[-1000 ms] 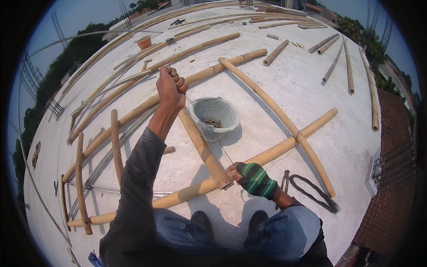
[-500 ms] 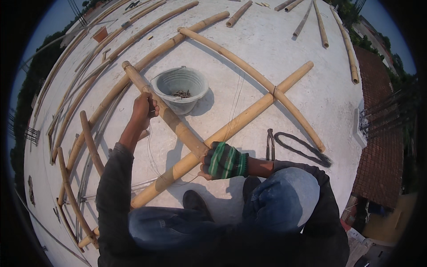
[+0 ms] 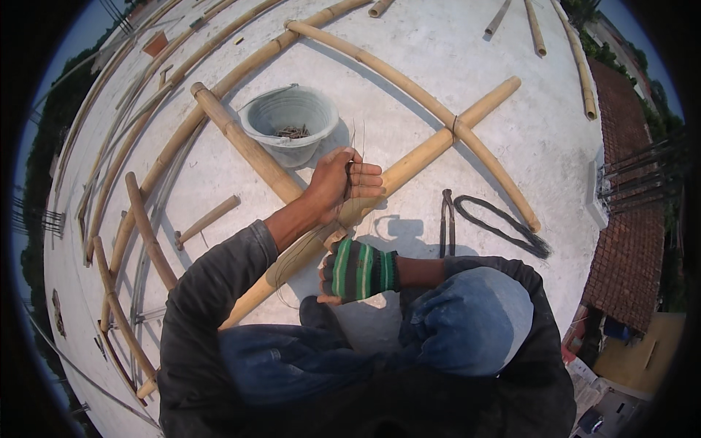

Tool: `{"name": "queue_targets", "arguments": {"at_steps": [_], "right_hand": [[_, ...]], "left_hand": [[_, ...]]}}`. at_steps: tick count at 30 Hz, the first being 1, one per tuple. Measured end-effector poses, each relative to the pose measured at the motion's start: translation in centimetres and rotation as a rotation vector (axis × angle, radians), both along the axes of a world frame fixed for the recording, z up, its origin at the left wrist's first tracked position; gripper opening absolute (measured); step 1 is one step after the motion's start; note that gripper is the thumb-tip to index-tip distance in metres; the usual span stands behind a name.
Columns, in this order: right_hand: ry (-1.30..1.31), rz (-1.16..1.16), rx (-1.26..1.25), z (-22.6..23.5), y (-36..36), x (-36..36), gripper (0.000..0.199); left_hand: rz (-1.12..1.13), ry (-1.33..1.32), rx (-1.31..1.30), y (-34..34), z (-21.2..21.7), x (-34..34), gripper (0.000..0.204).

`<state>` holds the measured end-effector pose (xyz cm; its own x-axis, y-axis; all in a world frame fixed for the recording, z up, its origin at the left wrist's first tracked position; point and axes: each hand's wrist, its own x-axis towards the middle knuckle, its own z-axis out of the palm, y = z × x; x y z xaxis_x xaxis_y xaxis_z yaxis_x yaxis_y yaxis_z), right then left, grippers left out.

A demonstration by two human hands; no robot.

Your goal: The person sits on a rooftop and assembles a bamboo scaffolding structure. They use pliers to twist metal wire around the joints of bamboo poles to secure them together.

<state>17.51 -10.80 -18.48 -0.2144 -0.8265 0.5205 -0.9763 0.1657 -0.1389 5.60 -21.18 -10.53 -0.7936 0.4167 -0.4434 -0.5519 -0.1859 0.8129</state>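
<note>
Wire (image 3: pixel 355 150) clamped in left hand (image 3: pixel 343 182) fingers; gloved right hand (image 3: pixel 358 270) grips bamboo pole (image 3: pixel 416 160); bucket (image 3: pixel 288 120), pliers (image 3: pixel 447 219) near.

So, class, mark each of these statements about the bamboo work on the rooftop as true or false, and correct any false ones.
1. The left hand grips thin wire strands. True.
2. The right hand is bare. False: it wears a green striped glove.
3. The grey bucket is tipped on its side. False: it stands upright beside a bamboo pole.
4. Pliers lie on the concrete next to a dark wire bundle. True.
</note>
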Motion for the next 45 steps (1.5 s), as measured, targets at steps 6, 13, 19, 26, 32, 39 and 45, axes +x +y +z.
{"name": "queue_targets", "arguments": {"at_steps": [6, 13, 19, 26, 32, 39, 45], "right_hand": [[-0.065, 0.024, -0.121, 0.4, -0.2, 0.3, 0.031], [-0.784, -0.59, -0.767, 3.6, 3.9, -3.5, 0.024], [-1.439, -0.647, -0.995, 2.2, 6.4, -6.2, 0.038], [-1.481, -0.598, -0.876, 0.6, 7.1, -6.2, 0.036], [-1.585, -0.54, -1.036, 0.3, 7.7, -6.3, 0.029], [-1.613, -0.622, -1.26, 1.1, 8.0, -6.4, 0.034], [-1.706, -0.564, -1.31, 1.4, 7.0, -5.4, 0.041]], "left_hand": [[-0.042, 0.038, -0.066, -0.3, -1.6, 0.6, 0.025], [-0.059, -0.018, -0.012, -2.8, -1.6, 0.7, 0.023], [-0.162, -0.144, 0.156, -3.1, -1.2, 1.2, 0.022], [-0.213, -0.188, 0.152, -2.4, -1.1, 2.0, 0.023], [-0.225, -0.197, 0.124, -2.4, -1.3, 2.9, 0.024], [-0.265, -0.165, 0.089, -2.2, -2.2, 4.1, 0.025], [-0.244, -0.12, 0.034, -1.9, -2.9, 4.5, 0.028]]}}
